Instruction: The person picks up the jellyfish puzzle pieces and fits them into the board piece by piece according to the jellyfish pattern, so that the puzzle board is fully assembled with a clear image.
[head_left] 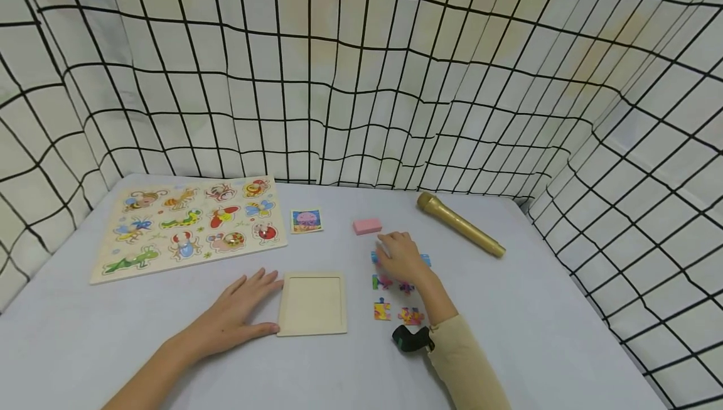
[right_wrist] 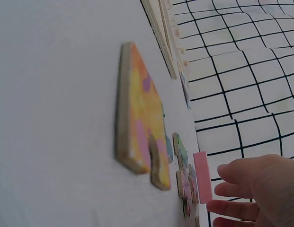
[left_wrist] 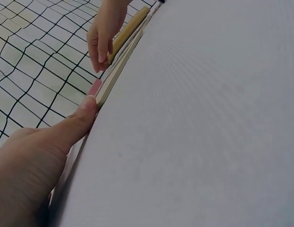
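Note:
My left hand (head_left: 234, 316) lies spread on the table, its thumb and a fingertip touching the left edge of a square wooden puzzle tray (head_left: 312, 305) with a blank recess. In the left wrist view the thumb (left_wrist: 83, 116) meets the tray's edge. Over the loose jigsaw pieces, my right hand (head_left: 403, 259) hovers with loosely bent fingers and nothing visibly held. It partly covers the blue pieces (head_left: 425, 260). Below lie a green-and-pink piece (head_left: 381, 282), a purple piece (head_left: 407, 287), a yellow piece (head_left: 382, 311) and an orange-pink piece (head_left: 411, 316). A pink block (head_left: 367, 226) sits just beyond its fingertips.
A large wooden insect puzzle board (head_left: 192, 228) occupies the back left. Beside it lies a small picture card (head_left: 307, 221) with a pink figure. A gold microphone (head_left: 460, 225) rests at the back right. Black netting (head_left: 339, 90) before white cloth borders the table.

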Action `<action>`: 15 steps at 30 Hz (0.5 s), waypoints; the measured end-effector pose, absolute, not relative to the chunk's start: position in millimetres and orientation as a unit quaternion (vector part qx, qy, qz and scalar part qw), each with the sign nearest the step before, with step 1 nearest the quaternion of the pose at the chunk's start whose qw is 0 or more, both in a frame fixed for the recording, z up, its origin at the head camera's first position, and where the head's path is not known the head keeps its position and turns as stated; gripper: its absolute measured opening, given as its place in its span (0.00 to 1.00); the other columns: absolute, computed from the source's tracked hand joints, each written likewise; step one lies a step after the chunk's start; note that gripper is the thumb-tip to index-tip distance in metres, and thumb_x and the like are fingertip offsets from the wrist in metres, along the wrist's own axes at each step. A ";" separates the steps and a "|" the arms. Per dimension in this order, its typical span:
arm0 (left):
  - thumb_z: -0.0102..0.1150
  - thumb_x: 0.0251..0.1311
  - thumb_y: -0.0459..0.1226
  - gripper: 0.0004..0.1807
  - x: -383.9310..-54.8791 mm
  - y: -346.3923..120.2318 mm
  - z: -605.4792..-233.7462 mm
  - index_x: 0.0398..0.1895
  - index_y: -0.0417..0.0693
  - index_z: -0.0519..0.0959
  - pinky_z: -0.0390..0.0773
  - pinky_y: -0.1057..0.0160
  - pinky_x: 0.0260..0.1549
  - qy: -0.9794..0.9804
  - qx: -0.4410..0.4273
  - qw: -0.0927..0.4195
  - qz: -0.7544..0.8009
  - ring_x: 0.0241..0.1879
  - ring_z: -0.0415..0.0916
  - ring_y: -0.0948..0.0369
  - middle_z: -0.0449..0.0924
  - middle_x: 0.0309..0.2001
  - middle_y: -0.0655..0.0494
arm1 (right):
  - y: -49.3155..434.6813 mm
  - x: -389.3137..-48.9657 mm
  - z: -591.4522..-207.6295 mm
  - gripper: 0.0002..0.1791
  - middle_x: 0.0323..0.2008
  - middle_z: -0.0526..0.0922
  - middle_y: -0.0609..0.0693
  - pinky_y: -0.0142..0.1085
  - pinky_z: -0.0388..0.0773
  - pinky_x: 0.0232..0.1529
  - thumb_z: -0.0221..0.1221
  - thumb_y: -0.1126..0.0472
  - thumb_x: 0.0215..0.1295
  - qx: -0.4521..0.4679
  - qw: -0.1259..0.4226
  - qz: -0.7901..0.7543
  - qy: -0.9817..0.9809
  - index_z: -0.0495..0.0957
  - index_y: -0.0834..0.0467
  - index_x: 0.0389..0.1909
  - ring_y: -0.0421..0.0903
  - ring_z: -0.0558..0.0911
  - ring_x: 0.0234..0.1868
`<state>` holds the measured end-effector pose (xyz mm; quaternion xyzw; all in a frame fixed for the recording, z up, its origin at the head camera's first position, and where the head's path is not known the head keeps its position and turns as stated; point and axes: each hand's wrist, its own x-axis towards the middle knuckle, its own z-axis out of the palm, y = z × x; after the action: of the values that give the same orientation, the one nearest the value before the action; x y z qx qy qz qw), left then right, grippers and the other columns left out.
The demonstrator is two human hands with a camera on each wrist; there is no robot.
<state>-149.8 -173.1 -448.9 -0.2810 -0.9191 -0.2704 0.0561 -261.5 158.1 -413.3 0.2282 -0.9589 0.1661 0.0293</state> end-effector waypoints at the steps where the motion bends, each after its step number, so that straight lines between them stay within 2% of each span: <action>1: 0.56 0.51 0.59 0.41 -149.6 -172.9 -448.7 0.64 0.45 0.64 0.45 0.45 0.62 -0.920 -0.280 0.055 -0.268 0.66 0.50 0.45 0.60 0.66 0.45 | 158.4 -261.6 -414.6 0.22 0.53 0.73 0.62 0.53 0.64 0.55 0.52 0.58 0.66 0.227 0.029 0.164 -0.960 0.70 0.65 0.57 0.60 0.68 0.55; 9: 0.55 0.50 0.61 0.42 -148.4 -170.5 -448.4 0.64 0.45 0.65 0.44 0.44 0.61 -0.924 -0.279 0.049 -0.256 0.67 0.49 0.46 0.61 0.65 0.47 | 159.2 -261.7 -425.4 0.20 0.53 0.72 0.57 0.52 0.62 0.51 0.54 0.55 0.64 0.206 0.017 0.160 -0.965 0.74 0.59 0.54 0.56 0.67 0.53; 15: 0.54 0.50 0.63 0.43 -147.9 -167.9 -449.3 0.64 0.46 0.65 0.43 0.44 0.61 -0.928 -0.275 0.049 -0.248 0.67 0.48 0.47 0.60 0.66 0.50 | 157.8 -263.0 -430.4 0.17 0.51 0.71 0.56 0.54 0.59 0.53 0.56 0.54 0.63 0.202 0.034 0.158 -0.966 0.75 0.57 0.50 0.55 0.67 0.52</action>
<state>-147.9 -167.9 -449.3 -0.2753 -0.9275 -0.2480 0.0493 -263.0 157.8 -430.4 0.2021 -0.9660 0.1575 0.0336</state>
